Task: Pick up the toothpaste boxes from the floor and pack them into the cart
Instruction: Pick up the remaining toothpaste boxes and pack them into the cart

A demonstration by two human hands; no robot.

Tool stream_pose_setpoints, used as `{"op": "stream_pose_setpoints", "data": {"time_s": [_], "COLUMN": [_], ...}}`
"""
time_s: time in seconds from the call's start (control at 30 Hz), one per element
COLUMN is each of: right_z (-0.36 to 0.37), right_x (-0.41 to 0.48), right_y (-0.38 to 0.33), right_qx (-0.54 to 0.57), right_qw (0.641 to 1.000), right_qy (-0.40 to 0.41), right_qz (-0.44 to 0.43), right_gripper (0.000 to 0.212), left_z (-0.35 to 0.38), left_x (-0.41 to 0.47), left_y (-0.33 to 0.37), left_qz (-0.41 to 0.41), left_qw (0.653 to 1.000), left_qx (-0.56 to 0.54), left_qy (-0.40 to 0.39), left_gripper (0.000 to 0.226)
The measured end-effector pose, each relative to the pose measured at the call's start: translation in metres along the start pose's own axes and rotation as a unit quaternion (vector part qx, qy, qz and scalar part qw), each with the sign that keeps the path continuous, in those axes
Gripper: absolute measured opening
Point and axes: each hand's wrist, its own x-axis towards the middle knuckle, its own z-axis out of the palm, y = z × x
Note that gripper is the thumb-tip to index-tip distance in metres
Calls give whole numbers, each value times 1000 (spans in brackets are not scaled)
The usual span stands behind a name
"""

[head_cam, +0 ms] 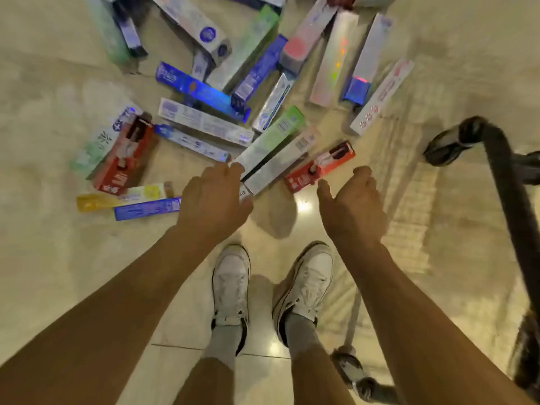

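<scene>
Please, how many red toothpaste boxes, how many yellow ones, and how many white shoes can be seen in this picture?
red toothpaste boxes: 2
yellow toothpaste box: 1
white shoes: 2
Total: 5

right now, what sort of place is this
Probably a shop or supermarket: toothpaste boxes lie scattered on a glossy tiled floor, with a wheeled cart at the right.
</scene>
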Motion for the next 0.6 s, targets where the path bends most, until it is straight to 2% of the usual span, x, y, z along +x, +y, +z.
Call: {"op": "stream_pose_setpoints", "data": {"time_s": [0.13,0.27,0.4,0.47,0.53,0.6], "right_z": [83,137,165,171,172,171], "right_x": [57,110,145,152,153,153], "right_y": [24,26,16,12,11,10], "right_qx": [32,89,181,217,253,256], "right_qw": [998,990,968,959,950,949], "right_qy": [-11,5,18,30,31,40], "right_qz": [49,106,170,178,181,180], "right_gripper": [65,66,72,70,67,64], "left_z": [96,152,171,174,175,172], "left_x": [53,104,134,143,148,151], "left_y": [13,39,43,40,38,36], "left_qz": [29,64,36,31,38,50], "left_qw": [999,993,973,975,982,983], "left_qx": [-6,51,126,117,96,100], "left_qy": [29,86,192,185,158,147], "left_gripper": [52,66,47,45,54,54]}}
